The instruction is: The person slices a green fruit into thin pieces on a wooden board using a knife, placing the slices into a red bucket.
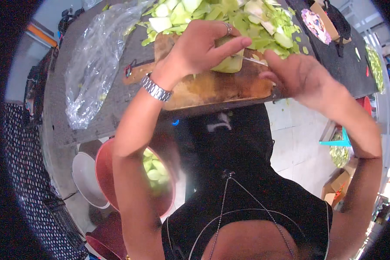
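Note:
My left hand [203, 47], with a ring and a metal watch [156, 89] at the wrist, presses on a pale green vegetable piece [230, 64]. That piece lies on a worn wooden cutting board [211, 94] with a handle at its left. My right hand [300, 74] grips a knife, whose narrow blade [255, 60] points toward the piece from the right. The fingers hide most of the knife's handle. Just beyond the board spreads a heap of green peelings and cut chunks [260, 24].
A crumpled clear plastic bag [96, 65] covers the table's left side. Below the table edge stand a pink bucket [104, 172] containing pale green pieces [154, 170] and a white basin [87, 178]. A cardboard box [323, 19] sits far right, beside a printed oval object [316, 26].

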Motion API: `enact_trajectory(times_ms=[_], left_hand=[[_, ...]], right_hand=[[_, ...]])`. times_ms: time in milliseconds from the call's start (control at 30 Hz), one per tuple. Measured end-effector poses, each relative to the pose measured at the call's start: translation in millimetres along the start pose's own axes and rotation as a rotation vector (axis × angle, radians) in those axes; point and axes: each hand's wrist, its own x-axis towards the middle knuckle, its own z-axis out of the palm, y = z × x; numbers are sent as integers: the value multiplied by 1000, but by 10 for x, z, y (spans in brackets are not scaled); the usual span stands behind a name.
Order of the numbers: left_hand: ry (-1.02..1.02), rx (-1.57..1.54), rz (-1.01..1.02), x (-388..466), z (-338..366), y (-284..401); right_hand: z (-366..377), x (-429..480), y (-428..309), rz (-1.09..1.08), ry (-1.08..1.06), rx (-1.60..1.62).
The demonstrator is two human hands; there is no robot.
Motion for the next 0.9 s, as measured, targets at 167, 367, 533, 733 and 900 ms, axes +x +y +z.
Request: enact_trajectory(times_ms=[167, 367, 533, 733, 900], left_hand=[[-71, 51, 152, 47, 2, -54], [-40, 189, 69, 10, 111, 13], [27, 183, 144, -30, 143, 3], [91, 214, 145, -56, 228, 4], [127, 223, 185, -89, 218, -19]], right_hand=[[-275, 393, 471, 107, -500, 381], [-71, 142, 415, 94, -195, 323], [74, 1, 250, 174, -159, 333], [253, -83, 131, 165, -60, 486], [315, -143, -63, 214, 12, 555]])
